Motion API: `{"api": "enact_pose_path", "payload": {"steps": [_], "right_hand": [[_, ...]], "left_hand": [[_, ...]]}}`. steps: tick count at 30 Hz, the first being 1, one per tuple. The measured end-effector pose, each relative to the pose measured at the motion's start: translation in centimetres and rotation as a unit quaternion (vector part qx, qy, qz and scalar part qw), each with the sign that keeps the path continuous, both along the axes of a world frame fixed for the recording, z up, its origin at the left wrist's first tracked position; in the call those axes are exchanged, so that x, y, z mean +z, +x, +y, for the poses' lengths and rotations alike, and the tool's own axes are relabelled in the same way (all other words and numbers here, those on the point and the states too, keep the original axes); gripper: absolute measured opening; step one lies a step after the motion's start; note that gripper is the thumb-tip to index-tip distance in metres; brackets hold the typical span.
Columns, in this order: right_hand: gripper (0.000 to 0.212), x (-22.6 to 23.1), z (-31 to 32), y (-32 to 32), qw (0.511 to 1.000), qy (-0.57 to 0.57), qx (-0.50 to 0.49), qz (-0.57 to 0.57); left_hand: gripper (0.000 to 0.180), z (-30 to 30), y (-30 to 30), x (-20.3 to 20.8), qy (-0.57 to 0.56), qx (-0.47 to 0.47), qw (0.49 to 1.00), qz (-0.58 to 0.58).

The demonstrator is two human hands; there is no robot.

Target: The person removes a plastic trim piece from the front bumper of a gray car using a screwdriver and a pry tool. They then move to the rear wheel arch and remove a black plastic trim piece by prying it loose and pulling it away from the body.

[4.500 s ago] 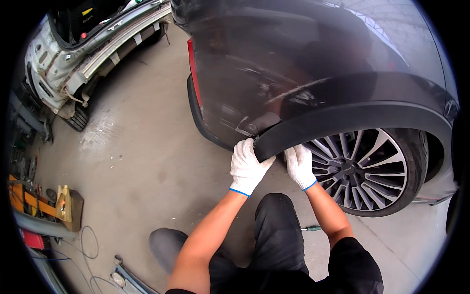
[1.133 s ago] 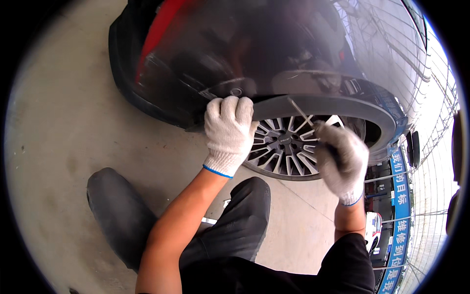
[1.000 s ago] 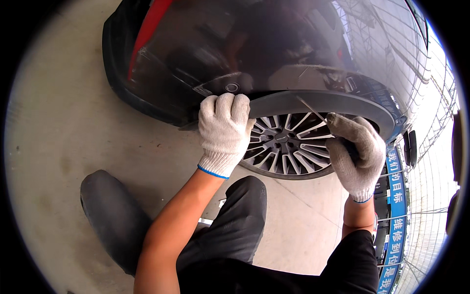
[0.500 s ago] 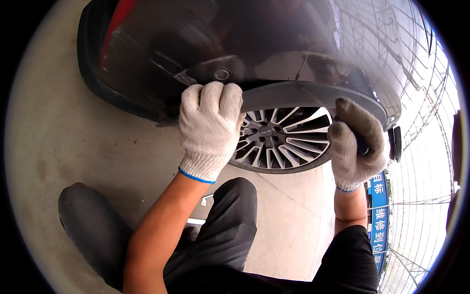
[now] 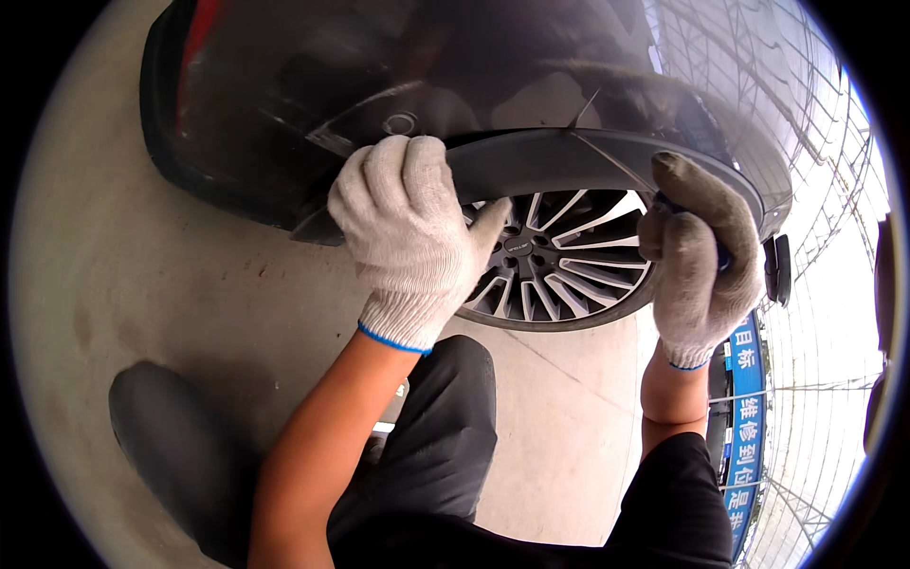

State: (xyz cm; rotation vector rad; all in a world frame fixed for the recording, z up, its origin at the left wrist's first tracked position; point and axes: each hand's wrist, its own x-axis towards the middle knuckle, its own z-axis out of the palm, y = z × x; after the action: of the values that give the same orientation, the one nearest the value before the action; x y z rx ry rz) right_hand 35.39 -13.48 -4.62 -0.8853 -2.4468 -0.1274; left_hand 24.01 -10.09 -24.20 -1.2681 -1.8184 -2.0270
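Observation:
My left hand (image 5: 408, 213), in a white knit glove with a blue cuff edge, rests at the lower edge of a dark car bumper (image 5: 284, 104). Its fingers lie along the bumper beside the arch trim, and the thumb sticks out toward the wheel (image 5: 531, 256). My right hand (image 5: 706, 261), in a soiled matching glove, is closed around a dark blue-handled tool (image 5: 724, 256), mostly hidden by the fingers. From this hand a thin straight line, possibly the tool's shaft, slants toward the seam in the grey wheel arch trim (image 5: 531, 152).
My bent knees (image 5: 441, 408) are below, over the concrete floor (image 5: 227, 313). A pale object (image 5: 391, 410) shows partly behind my left forearm. At the right hang a blue banner (image 5: 745, 408) and a steel-framed roof (image 5: 815, 398).
My left thumb has come out from the bumper edge, and the left fingers have loosened. My right hand has shifted slightly up and right. The car sits slightly higher in view.

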Motion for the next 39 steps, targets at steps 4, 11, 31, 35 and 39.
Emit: {"api": "enact_pose_path", "payload": {"steps": [4, 11, 31, 35, 39], "right_hand": [[0.037, 1.4, 0.2, 0.1, 0.978, 0.144, 0.062, -0.14], [0.04, 1.4, 0.4, 1.4, 0.97, 0.192, 0.109, -0.1], [0.028, 1.5, 0.1, -0.7, 0.943, 0.212, 0.06, -0.249], [0.04, 1.0, 1.6, -2.8, 0.963, 0.168, 0.138, -0.16], [0.036, -1.1, 2.6, -0.8, 0.991, 0.0, 0.125, -0.037]], "left_hand": [[0.075, -0.6, -1.0, 1.4, -0.01, -0.022, 1.0, -0.016], [0.069, -1.0, -1.7, 1.1, -0.026, -0.015, 1.0, 0.0], [0.07, -1.8, -1.3, 1.8, -0.065, -0.006, 0.998, -0.007], [0.069, -1.7, -1.0, 1.7, -0.069, -0.019, 0.997, -0.009], [0.07, -1.8, -1.2, 1.8, -0.087, -0.026, 0.996, -0.013]]}}
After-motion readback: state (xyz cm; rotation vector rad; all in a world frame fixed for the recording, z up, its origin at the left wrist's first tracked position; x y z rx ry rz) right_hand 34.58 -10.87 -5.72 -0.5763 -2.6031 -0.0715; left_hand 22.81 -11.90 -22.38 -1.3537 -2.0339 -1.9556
